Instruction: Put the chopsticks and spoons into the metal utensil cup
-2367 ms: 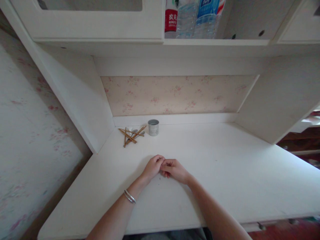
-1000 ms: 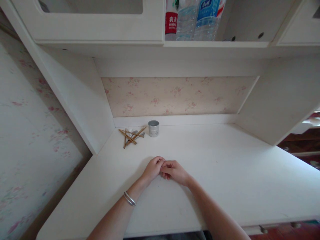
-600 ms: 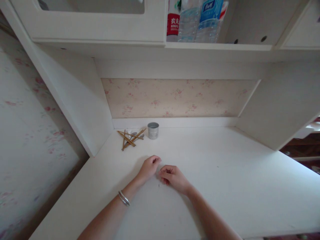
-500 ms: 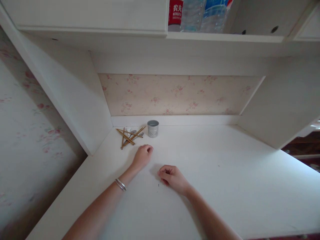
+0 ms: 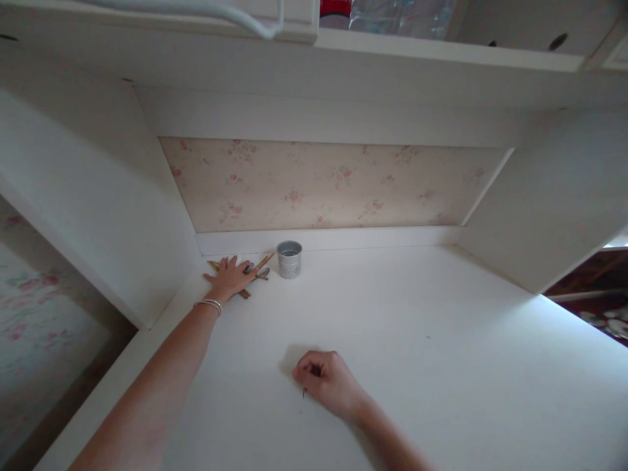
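My left hand [image 5: 229,280] lies with fingers spread over a loose pile of wooden chopsticks [image 5: 265,261] and metal spoons [image 5: 263,272] at the back left of the white desk. It covers much of the pile. Just right of the pile stands a grey holder [image 5: 289,260], upright, with small holes in its side; I can see no utensils in it. My right hand [image 5: 324,379] rests on the desk nearer to me, its fingers curled with a hollow inside and nothing seen in them.
The white desk [image 5: 373,327] has a side panel [image 5: 549,170] at right and another at left. Above it hangs a shelf [image 5: 441,55] holding plastic bottles [image 5: 375,16]. Small dark specks lie on the desk top.
My left hand has moved left and back from the middle of the desk onto the chopsticks and spoons, its curled fingers now spread. My right hand stays curled on the desk.
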A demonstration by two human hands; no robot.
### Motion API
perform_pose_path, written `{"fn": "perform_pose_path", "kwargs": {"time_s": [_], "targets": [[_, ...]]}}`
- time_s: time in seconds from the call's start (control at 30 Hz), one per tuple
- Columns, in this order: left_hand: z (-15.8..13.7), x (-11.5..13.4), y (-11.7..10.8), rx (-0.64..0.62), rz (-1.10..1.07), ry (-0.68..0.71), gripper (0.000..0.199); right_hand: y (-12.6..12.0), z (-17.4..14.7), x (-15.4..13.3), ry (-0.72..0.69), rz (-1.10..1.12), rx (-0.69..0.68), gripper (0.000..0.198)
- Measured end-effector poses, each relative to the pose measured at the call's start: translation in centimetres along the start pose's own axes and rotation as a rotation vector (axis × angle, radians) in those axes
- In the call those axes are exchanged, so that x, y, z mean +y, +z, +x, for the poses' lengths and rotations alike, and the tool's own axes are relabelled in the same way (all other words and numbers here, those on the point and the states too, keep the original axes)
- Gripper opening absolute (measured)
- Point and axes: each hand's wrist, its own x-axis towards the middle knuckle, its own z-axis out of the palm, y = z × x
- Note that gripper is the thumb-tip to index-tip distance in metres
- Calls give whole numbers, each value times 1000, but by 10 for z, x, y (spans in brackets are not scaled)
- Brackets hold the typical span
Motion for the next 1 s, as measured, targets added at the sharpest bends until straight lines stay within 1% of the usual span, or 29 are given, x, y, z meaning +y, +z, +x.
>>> {"fn": "perform_pose_path", "kwargs": {"time_s": [0.07, 0.17, 0.27, 0.37, 0.57, 0.63, 0.83, 0.93, 1.0], "targets": [[3, -2, 5, -14, -23, -31, 66, 0, 0, -2, -1, -16, 5, 20], [0, -2, 11, -15, -41, -28, 65, 2, -2, -3, -6, -40, 14, 20], [-12, 1, 13, 7, -46, -32, 63, 3, -3, -2, -22, -68, 20, 20], [-32, 7, 14, 14, -63, -32, 61, 4, -4, 0, -32, -91, 34, 21], [-88, 21, 16, 48, -75, -13, 60, 5, -7, 0, -73, -141, 64, 21], [-110, 24, 18, 84, -63, 11, 58, 5, -7, 0, -81, -151, 67, 21], [-177, 31, 27, 242, -23, 170, 48, 6, -8, 2, -69, -179, 80, 21], [-205, 35, 32, 283, -65, 190, 46, 6, -9, 0, -71, -164, 87, 21], [-219, 38, 33, 290, -107, 180, 47, 7, -9, -1, -70, -110, 85, 21]]}}
